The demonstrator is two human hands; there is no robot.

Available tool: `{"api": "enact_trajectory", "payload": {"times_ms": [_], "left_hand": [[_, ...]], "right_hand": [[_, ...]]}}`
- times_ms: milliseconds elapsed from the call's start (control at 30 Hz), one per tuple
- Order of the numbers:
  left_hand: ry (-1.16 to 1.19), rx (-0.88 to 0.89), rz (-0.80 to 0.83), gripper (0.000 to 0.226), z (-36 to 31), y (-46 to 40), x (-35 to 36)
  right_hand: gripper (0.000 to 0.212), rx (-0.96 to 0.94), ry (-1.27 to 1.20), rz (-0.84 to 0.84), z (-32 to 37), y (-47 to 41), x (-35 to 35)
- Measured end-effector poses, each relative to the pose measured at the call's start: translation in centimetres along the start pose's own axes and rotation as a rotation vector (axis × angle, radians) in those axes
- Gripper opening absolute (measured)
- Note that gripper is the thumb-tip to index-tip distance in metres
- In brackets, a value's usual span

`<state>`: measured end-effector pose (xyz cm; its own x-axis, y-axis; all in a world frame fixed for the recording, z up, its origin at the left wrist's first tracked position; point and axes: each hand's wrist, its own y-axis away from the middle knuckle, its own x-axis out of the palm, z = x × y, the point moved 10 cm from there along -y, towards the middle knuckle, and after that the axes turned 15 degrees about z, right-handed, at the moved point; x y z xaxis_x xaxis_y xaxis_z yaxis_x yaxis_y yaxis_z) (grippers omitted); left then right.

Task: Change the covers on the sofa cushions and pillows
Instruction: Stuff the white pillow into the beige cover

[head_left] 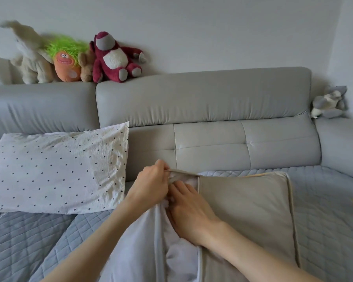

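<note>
On sofa, unlabelled beige cover.

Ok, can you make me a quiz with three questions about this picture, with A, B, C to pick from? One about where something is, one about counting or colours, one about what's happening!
1. Where is the dotted pillow?
A. On the floor
B. On the sofa seat, left of the hands
C. On top of the backrest

2. What colour is the spiky-haired toy's hair?
A. Green
B. Blue
C. Black

3. What state is the beige cushion cover in?
A. Fully closed
B. Open along one edge, white filling showing
C. Lying empty and flat

Answers:
1 B, it leans against the backrest, left of the left hand.
2 A, bright green tufts.
3 B, the left hand pinches the cover's edge while the right hand is at the opening.
</note>
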<state>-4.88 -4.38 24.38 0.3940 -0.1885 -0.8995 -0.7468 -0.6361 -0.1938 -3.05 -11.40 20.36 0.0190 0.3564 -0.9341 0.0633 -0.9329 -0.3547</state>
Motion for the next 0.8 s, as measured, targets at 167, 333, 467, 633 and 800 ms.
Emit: {"api": "enact_trajectory", "payload": {"times_ms": [167,333,467,633,800], "left_hand": [[0.455,-0.001,0.086,0.018,2.0,-0.1,0.4],[0.199,0.097,0.36,0.019,1.0,-1.2,2.3],[-0.139,0.127,0.205,0.029,0.1,-1.6,0.4],[-0.229,0.018,-0.05,0.026,1.5,-1.7,-1.5],[-0.191,-0.056,-0.063,0.031,3.0,-2.8,-2.1]], "right_hand": [[0.056,-0.008,-0.195,0.162,0.6,-1.3,2.0],[0.036,0.167,-0.596,0.146,-4.0,-1.7,1.7],[0.033,0.244,-0.543,0.028,-4.9,-0.9,1.1],[0.038,0.337,-0.516,0.213,-4.9,-2.3,2.5],[0.057,0.378,-0.557,0.429,-5.1,-3.2,4.7]]}}
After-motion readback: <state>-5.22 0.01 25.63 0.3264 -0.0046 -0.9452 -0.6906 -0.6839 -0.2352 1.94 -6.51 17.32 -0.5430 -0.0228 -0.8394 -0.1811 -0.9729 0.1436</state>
